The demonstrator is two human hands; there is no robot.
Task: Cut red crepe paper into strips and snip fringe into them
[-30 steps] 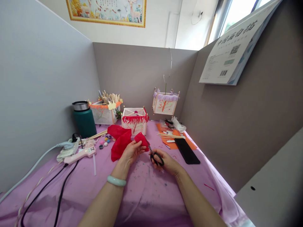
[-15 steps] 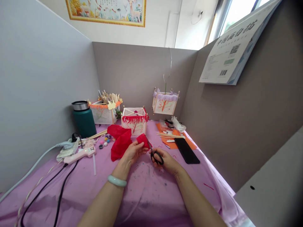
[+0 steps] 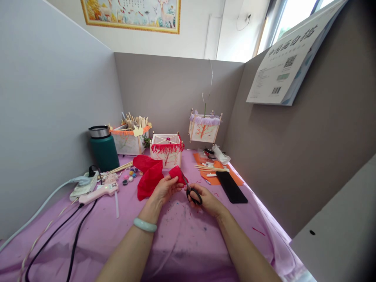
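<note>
Pinching a small red piece (image 3: 175,172) between thumb and fingers of the left hand (image 3: 164,189), clamped at its near edge, over the middle of the desk (image 3: 185,250). Gripping black-handled scissors (image 3: 188,188) in the right hand (image 3: 206,200), with fingers wrapped around the handles. Pointing the blades far and left, against the right part of the red piece; cannot tell how far apart. Wearing a pale green bangle (image 3: 145,225) on the left wrist.

Just far and left of the left hand, a crumpled red sheet (image 3: 149,183) on the purple cloth. Beyond the hands, a pale box with a red fringe (image 3: 167,154). Farther left, a cluster of small coloured pots (image 3: 131,179), then a pink glue gun (image 3: 98,194) in front of a teal bottle (image 3: 104,152). Behind and to the right of the bottle, a box with an orange fringe (image 3: 126,145), full of sticks.

To the right of the scissors, a black slab (image 3: 232,188) partly on orange sheets (image 3: 237,179), near some thin sticks (image 3: 210,168). On the far right side, raised above the desk, a box with a lilac fringe (image 3: 204,133).
</note>
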